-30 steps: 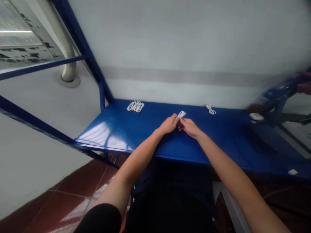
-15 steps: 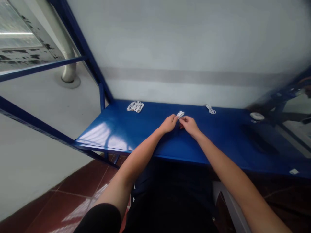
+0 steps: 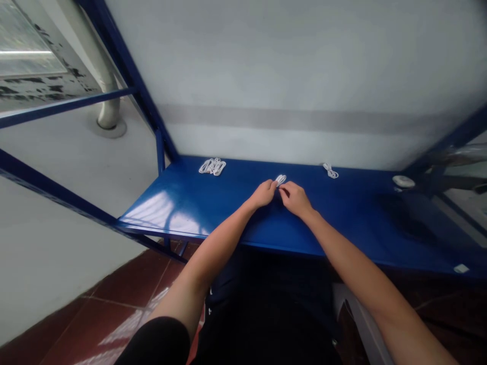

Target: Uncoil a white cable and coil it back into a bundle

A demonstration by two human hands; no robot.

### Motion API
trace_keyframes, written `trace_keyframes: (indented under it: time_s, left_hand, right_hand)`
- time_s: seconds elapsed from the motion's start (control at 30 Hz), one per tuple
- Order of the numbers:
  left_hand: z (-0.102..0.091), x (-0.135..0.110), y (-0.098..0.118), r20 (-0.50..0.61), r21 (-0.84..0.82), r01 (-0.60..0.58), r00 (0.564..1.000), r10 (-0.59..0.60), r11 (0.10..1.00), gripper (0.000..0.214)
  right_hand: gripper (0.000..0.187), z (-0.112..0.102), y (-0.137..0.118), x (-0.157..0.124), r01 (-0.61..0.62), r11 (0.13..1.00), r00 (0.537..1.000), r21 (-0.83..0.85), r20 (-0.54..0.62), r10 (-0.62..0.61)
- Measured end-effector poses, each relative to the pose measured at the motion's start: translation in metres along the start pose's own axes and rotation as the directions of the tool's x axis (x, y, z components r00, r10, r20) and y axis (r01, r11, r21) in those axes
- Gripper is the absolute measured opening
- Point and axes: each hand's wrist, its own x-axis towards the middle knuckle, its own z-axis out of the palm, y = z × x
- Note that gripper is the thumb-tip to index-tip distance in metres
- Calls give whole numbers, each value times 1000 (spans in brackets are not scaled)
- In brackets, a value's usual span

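Observation:
A coiled white cable (image 3: 280, 179) sticks up from the fingers of my left hand (image 3: 265, 192), which is closed around its lower part. Close beside it, my right hand (image 3: 296, 197) has its thumb and forefinger pinched together at the bundle's lower right side, with the fingertips touching the cable or its end. The exact bit between those fingertips is too small to make out. Both hands are just over the middle of the blue table (image 3: 213, 203).
Several coiled white cables (image 3: 212, 167) lie at the back left of the table, and another white cable coil (image 3: 330, 171) at the back right. Farther right are a round white item (image 3: 403, 182) and a small white block (image 3: 461, 268). A blue frame post (image 3: 150, 109) rises at left.
My right hand has turned slightly, its fingers now drawn closer in a pinch by the cable. The coil in my left hand has shifted a little left.

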Motion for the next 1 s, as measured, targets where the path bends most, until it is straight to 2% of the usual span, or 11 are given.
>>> trace_keyframes:
  time_s: [0.1,0.17,0.27,0.37,0.43,0.5,0.6,0.7,0.8,0.87,1.0]
  left_hand:
    - [1,0,-2,5,80,-19,1000,18,997,33]
    - [2,0,-3,9,117,-27,1000,26,993,32]
    - [3,-1,-5,17,128,-50,999,48,991,31]
    - [4,-3,-7,21,93,-111,994,110,989,30]
    - [4,-3,-8,18,66,-142,990,141,988,30]
    - [5,-2,-10,8,34,-154,988,154,987,29]
    - [5,1,-9,-10,-50,-134,991,133,990,30]
    - [3,3,-6,7,-179,-34,999,36,983,33]
    - [1,2,-2,57,-307,92,995,-78,947,33]
    - [-1,1,1,107,-364,158,986,-127,918,33]
    - [-3,0,2,164,-426,213,974,-156,880,29]
  right_hand:
    - [17,3,-2,2,-136,981,990,137,-10,139]
    - [17,5,-2,4,-301,899,953,317,72,294]
    - [16,3,-2,7,-555,594,827,582,308,471]
    - [9,-3,-3,10,-670,260,709,695,494,504]
    - [7,-7,-3,11,-704,124,659,700,577,483]
    - [7,-9,-3,11,-728,73,632,682,626,457]
    - [10,-7,-3,11,-706,198,678,680,569,465]
    - [14,-2,-3,9,-552,553,822,624,300,483]
    - [16,0,-2,5,-280,885,957,371,34,288]
    - [14,-1,0,3,-123,973,992,196,-6,127]
    - [13,-4,1,1,10,1000,1000,7,-2,-10]
